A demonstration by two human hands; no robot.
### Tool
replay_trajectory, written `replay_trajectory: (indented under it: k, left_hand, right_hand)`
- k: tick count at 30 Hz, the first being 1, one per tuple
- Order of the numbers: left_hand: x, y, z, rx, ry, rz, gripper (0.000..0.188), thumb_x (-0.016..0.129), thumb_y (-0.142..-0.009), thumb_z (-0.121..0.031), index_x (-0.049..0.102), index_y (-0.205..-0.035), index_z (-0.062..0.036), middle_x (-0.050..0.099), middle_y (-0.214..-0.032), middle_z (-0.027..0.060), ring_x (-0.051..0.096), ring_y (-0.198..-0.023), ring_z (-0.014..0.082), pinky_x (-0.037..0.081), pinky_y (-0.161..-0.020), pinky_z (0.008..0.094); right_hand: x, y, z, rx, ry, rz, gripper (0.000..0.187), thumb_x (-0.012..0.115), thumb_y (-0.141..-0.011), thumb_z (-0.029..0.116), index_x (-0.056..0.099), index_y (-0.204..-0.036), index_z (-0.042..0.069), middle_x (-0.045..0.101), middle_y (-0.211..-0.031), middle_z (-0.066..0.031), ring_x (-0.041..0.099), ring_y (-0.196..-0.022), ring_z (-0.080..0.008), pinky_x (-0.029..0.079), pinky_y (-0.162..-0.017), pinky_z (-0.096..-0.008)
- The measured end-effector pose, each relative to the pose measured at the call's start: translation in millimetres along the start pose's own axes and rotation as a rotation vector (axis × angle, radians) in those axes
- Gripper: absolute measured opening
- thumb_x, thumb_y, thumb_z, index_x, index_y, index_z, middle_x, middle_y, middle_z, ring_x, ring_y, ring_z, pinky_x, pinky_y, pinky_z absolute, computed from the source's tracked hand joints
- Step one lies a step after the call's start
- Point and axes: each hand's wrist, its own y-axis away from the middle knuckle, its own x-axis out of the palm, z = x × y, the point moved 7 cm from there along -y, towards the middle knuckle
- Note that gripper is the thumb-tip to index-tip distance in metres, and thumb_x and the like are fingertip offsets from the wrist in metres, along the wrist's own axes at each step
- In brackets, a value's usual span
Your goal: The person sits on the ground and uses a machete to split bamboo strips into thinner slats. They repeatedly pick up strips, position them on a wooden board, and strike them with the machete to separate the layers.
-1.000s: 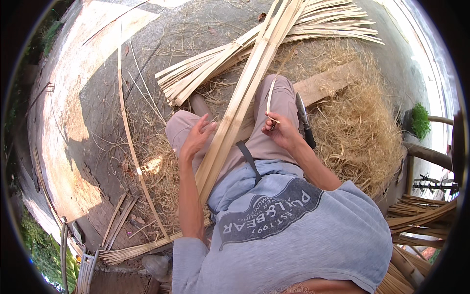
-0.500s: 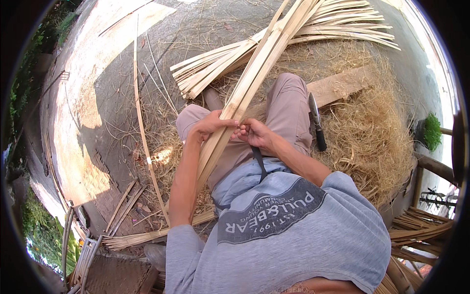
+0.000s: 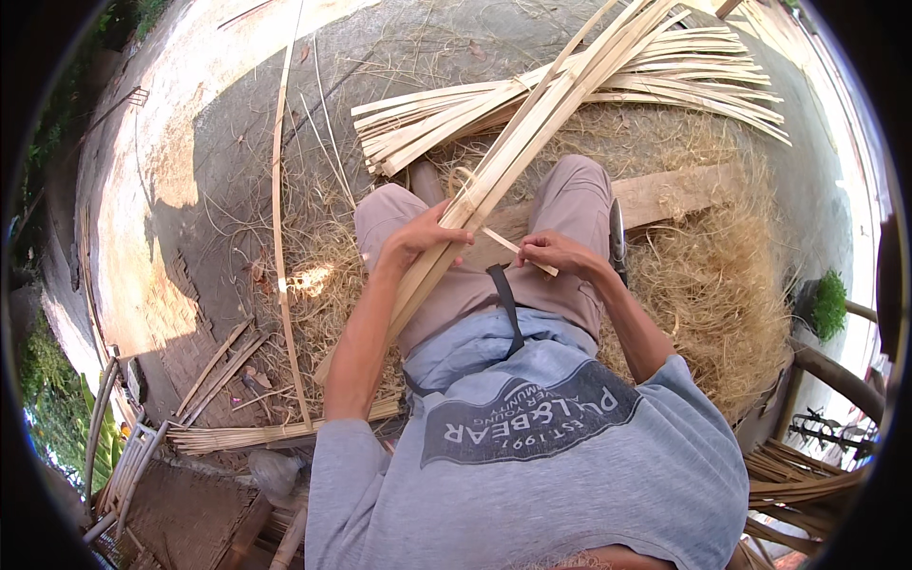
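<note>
A long bundle of pale, flat bamboo strips [image 3: 538,133] lies slantwise across my lap, its far end over a second pile. My left hand [image 3: 429,237] is closed round the bundle, the thumb lying across its top. A thin bamboo strip [image 3: 500,240] comes off the bundle's right side, and a small curled loop of it stands up beyond my left hand. Its loose end is pinched in my right hand [image 3: 556,253], just right of the bundle above my thigh. How the thin strip runs underneath is hidden.
A fanned bundle of strips [image 3: 446,119] lies on the ground ahead. A wooden board [image 3: 679,195] and a heap of shavings [image 3: 708,304] are at my right, with a knife [image 3: 617,233] partly hidden by my knee. One long strip [image 3: 278,190] lies at my left.
My right hand has moved right, away from the bundle and my left hand, drawing out the thin strip. A loop now shows on the bundle. My left hand still grips it.
</note>
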Motion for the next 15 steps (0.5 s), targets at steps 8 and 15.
replay_trajectory:
  k: [8, 15]
  left_hand:
    - [10.1, 0.7, 15.0, 0.048, -0.116, -0.173, 0.082, 0.08, -0.082, -0.008, 0.037, -0.152, -0.005, 0.066, -0.114, 0.017, 0.069, -0.078, 0.02, 0.061, -0.056, 0.0327]
    - [4.9, -23.3, 39.2, 0.189, -0.256, -0.214, 0.078, 0.075, -0.079, -0.006, 0.041, -0.148, -0.0011, 0.067, -0.111, 0.0213, 0.071, -0.072, 0.0253, 0.059, -0.054, 0.0356]
  right_hand:
    - [7.2, 19.6, 113.6, 0.156, 0.641, 0.163, 0.026, 0.066, -0.094, 0.017, 0.061, -0.079, -0.005, 0.061, -0.069, -0.0148, 0.067, -0.064, -0.024, 0.052, -0.053, -0.0385]
    - [54.1, -32.5, 149.9, -0.567, 1.264, 0.122, 0.006, 0.064, -0.086, 0.01, 0.063, -0.086, 0.004, 0.065, -0.085, -0.0113, 0.066, -0.087, -0.0298, 0.051, -0.081, -0.0452]
